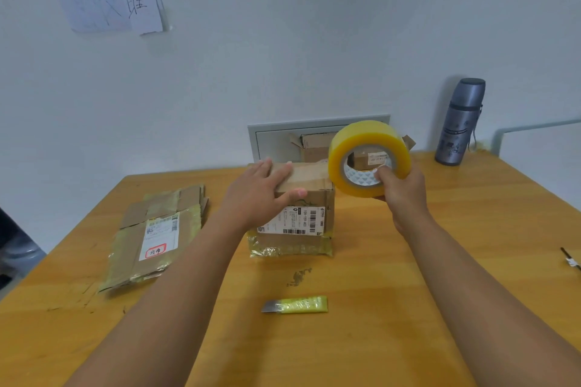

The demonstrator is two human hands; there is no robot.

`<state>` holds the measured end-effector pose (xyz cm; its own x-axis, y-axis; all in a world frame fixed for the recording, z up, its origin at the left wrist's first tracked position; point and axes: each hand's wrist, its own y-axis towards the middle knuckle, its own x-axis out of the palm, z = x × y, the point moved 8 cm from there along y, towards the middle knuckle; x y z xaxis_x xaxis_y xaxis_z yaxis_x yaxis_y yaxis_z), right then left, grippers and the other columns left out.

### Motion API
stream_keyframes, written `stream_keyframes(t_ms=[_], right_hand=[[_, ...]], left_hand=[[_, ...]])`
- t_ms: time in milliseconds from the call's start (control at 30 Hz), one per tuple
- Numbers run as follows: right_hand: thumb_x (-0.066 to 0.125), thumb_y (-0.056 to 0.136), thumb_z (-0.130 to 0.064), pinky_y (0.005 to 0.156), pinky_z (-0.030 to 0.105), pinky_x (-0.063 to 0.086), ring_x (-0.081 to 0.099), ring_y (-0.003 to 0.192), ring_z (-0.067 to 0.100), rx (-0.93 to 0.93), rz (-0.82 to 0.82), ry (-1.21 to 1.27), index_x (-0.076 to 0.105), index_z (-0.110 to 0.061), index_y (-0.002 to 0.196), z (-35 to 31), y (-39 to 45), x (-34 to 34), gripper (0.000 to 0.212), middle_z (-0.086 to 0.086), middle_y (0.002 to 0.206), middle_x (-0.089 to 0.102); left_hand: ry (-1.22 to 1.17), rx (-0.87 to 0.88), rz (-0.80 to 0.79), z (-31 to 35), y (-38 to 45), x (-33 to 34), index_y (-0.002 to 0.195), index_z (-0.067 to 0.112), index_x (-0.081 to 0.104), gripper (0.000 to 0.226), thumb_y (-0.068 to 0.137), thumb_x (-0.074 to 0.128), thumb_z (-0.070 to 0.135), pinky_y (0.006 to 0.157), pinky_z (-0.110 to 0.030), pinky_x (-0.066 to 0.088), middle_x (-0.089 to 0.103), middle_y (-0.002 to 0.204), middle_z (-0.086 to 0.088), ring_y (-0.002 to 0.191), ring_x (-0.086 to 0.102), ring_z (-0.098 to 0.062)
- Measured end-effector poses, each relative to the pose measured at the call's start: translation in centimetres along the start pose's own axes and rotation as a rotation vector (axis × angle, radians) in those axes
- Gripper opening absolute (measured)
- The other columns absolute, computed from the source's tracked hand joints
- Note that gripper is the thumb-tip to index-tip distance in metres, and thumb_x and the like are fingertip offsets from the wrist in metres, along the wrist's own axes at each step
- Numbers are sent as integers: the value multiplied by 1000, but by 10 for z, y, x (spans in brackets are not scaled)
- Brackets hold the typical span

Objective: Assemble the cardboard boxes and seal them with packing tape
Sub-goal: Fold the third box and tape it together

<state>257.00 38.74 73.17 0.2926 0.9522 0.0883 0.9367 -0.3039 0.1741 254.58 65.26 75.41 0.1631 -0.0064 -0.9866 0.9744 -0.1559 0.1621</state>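
At centre of the wooden worktop [393, 261]: assembled cardboard box [309, 198], upright, top flaps closed, printed shipping label on the near face, yellowed tape crumpled along the bottom edge. Resting on the box top, left side: left hand [262, 190], palm down, fingers straight and spread over the flaps, thumb laid along the near top edge; grip open, nothing grasped. Just right of the box and raised above the worktop: roll of packing tape [366, 148], yellowish, core facing the camera. Gripping the roll at its lower right: right hand [401, 190], one fingertip hooked inside the core, remaining fingers behind the roll and not clearly seen. Roll close to the box's right top corner; contact between them cannot be determined.

Left of the box, well apart: flattened cardboard box [157, 236], lying flat, label facing up, tape remnants at its edges. Near the front, centre: utility knife [297, 305], yellow handle, blade end pointing left, lying flat. Behind the assembled box, against the wall: another open cardboard box [314, 143], flaps up, partly hidden by the roll. Far right on the worktop: grey flask [459, 124], standing upright. On the wall, upper left: paper sheets [110, 6] with handwritten characters.
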Motion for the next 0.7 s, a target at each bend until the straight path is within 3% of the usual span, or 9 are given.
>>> stream_keyframes(t_ms=[167,367,467,567,700], right_hand=[[60,93,-13,77,42,60,62,96,19,16,-11,12,53,-32,113,3,1,2,28,-3,100,61],[60,93,-11,70,35,58,61,96,18,76,-25,50,50,-30,125,11,-3,5,38,-4,104,59],[59,92,-10,67,32,57,60,92,16,90,-25,63,49,-29,131,14,-5,6,44,-6,105,58],[59,92,-11,67,31,57,60,92,15,112,-10,84,49,-31,129,19,-8,7,43,-5,107,58],[59,92,-11,69,34,58,60,95,16,111,2,98,50,-30,124,22,-13,8,38,-4,104,59]], left_hand=[[47,14,11,1,-1,-3,156,36,18,86,83,5,80,117,-45,22,18,162,-6,149,14,-26],[88,6,110,4,0,-2,154,23,27,86,89,8,76,108,-41,35,42,145,-5,134,37,-26],[52,-15,192,7,-6,1,139,18,46,79,93,13,73,101,-37,40,53,135,-5,123,46,-24],[42,-29,257,10,-12,0,126,17,57,81,92,8,72,103,-39,39,54,134,-5,125,45,-24],[7,-62,267,16,-15,0,130,20,54,84,90,7,76,100,-38,40,57,129,-4,119,51,-23]])
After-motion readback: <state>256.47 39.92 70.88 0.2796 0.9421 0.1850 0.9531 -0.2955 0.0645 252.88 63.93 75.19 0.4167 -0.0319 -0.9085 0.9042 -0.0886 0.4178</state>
